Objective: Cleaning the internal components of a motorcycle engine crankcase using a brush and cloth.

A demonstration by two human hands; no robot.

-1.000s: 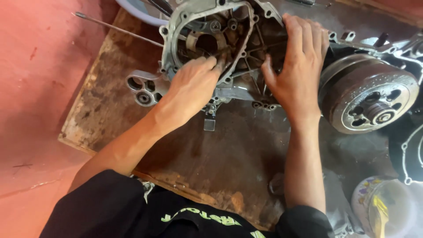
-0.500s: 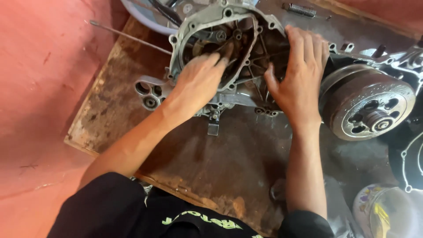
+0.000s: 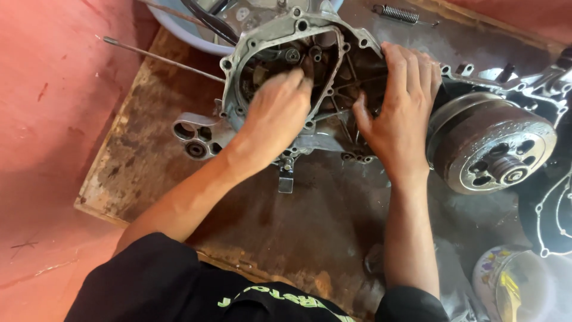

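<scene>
A grey metal engine case (image 3: 262, 42) lies open on a stained wooden board (image 3: 149, 161). My left hand (image 3: 277, 116) rests on the case's near rim, fingers reaching into the round cavity; what the fingertips touch is hidden. My right hand (image 3: 399, 113) lies flat over the ribbed middle of the case, thumb spread, holding nothing that I can see. To its right, on the same engine, sits a round rusty clutch drum (image 3: 494, 146).
A thin metal rod (image 3: 161, 58) lies at the board's far left. A coil spring (image 3: 396, 13) lies at the top. A pale basin (image 3: 187, 37) stands behind the case. A dark cover (image 3: 551, 214) and a printed bowl (image 3: 515, 283) sit at the right. Red floor surrounds the board.
The view has shifted, so the engine case sits lower and more to the right. Both hands stay on the case; my left fingers have reached slightly deeper into the cavity.
</scene>
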